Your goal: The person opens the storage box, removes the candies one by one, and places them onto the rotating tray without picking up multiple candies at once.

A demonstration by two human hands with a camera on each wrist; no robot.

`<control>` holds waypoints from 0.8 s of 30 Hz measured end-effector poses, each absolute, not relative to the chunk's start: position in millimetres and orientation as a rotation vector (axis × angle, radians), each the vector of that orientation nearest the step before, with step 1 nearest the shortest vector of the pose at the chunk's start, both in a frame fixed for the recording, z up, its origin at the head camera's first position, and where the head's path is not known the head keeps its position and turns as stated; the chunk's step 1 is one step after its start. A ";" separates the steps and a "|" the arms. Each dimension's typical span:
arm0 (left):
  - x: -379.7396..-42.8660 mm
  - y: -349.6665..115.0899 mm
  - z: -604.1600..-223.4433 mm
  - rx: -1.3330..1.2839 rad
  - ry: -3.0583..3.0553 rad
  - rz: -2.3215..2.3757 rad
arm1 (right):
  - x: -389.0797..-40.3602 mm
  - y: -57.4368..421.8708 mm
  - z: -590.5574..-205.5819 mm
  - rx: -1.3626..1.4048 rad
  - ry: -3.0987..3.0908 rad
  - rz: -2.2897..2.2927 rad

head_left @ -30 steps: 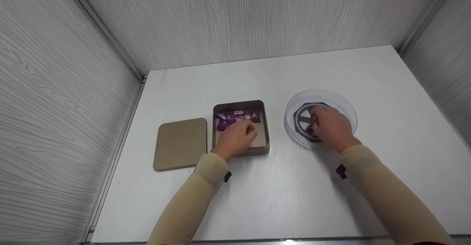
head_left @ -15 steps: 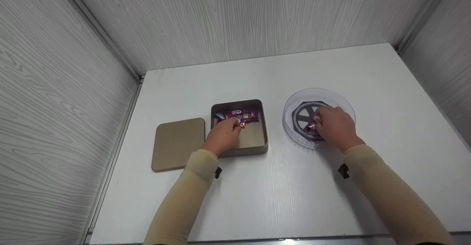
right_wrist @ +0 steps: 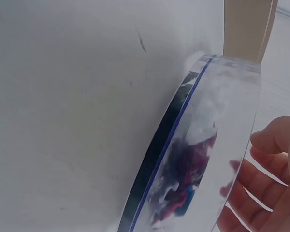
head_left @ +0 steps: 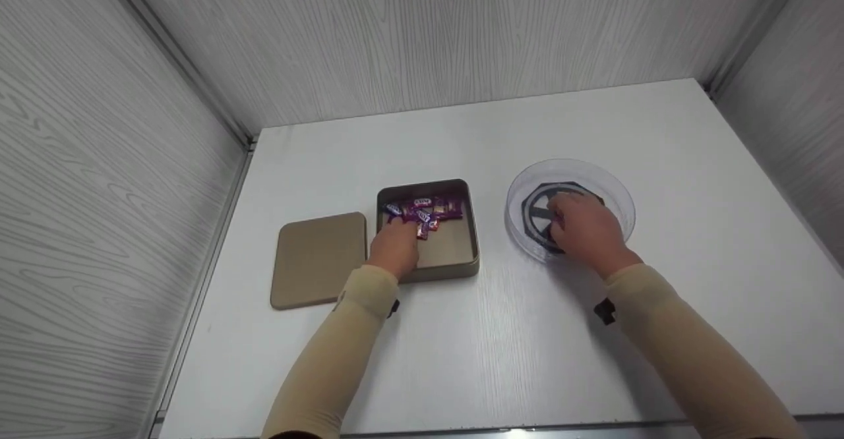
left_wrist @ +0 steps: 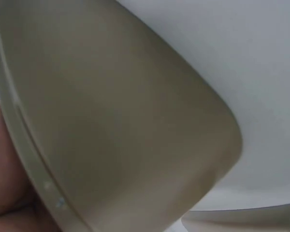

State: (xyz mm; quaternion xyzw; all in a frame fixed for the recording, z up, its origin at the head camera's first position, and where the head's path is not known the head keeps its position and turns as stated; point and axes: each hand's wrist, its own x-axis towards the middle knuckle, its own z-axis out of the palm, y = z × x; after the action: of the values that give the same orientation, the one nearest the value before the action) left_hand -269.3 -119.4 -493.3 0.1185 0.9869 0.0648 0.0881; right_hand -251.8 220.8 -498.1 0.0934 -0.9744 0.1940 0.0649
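My left hand [head_left: 395, 246] reaches over the near-left rim of a square gold-brown tin [head_left: 477, 254], fingers pointing down beside several purple-wrapped candies [head_left: 422, 215]. In the left wrist view the tin wall [left_wrist: 125, 111] hides its fingertips. To the right, my right hand [head_left: 587, 231] dips into a round clear plastic tray [head_left: 517, 195] with a dark wheel pattern on its base. Through the tray's wall, the right wrist view shows purple-wrapped candies [right_wrist: 191, 164] near the bent fingers [right_wrist: 258, 179]. I cannot tell whether either hand grips a candy.
The tin's flat square lid [head_left: 320, 261] lies on the white table [head_left: 475, 360] left of the tin. Wood-grain panels [head_left: 461, 37] close off the back and both sides. A gap separates the tin from the round tray.
The left hand, with a candy at its fingertips half a second ago, has moved slightly left and lower; candies now lie beside it in the tin. The candy seen at the right fingertips is hidden now.
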 end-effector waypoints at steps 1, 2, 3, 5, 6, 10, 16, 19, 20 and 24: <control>-269.9 -119.5 -493.9 0.351 2.939 0.189 | -251.1 220.3 -498.5 0.282 -2.954 0.589; -270.5 -119.7 -494.3 0.350 2.937 0.189 | -250.4 220.0 -498.7 0.280 -2.965 0.595; -271.2 -119.9 -494.7 0.354 2.938 0.188 | -249.8 219.6 -499.1 0.279 -2.975 0.599; -273.1 -119.9 -495.6 0.363 2.931 0.178 | -249.0 219.2 -499.7 0.285 -2.982 0.607; -273.9 -119.9 -495.9 0.367 2.925 0.179 | -248.6 219.1 -500.0 0.291 -2.981 0.609; -276.3 -119.6 -497.9 0.361 2.896 0.200 | -249.2 218.6 -501.7 0.319 -2.954 0.610; -278.9 -119.3 -498.7 0.358 2.897 0.187 | -248.6 215.5 -502.6 0.345 -2.932 0.625; -279.2 -119.5 -499.0 0.350 2.901 0.223 | -248.1 212.8 -502.4 0.347 -2.939 0.637; -278.6 -120.0 -498.9 0.348 2.904 0.247 | -247.8 211.6 -502.0 0.347 -2.942 0.641; -276.4 -122.2 -496.5 0.342 2.903 0.386 | -245.7 207.1 -499.9 0.353 -2.961 0.646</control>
State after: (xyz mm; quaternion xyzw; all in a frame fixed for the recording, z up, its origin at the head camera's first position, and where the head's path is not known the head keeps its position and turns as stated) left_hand -276.4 -122.2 -496.5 0.1153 0.9800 0.1303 0.0962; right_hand -245.7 207.1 -499.9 0.1157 -0.9694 0.2117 0.0453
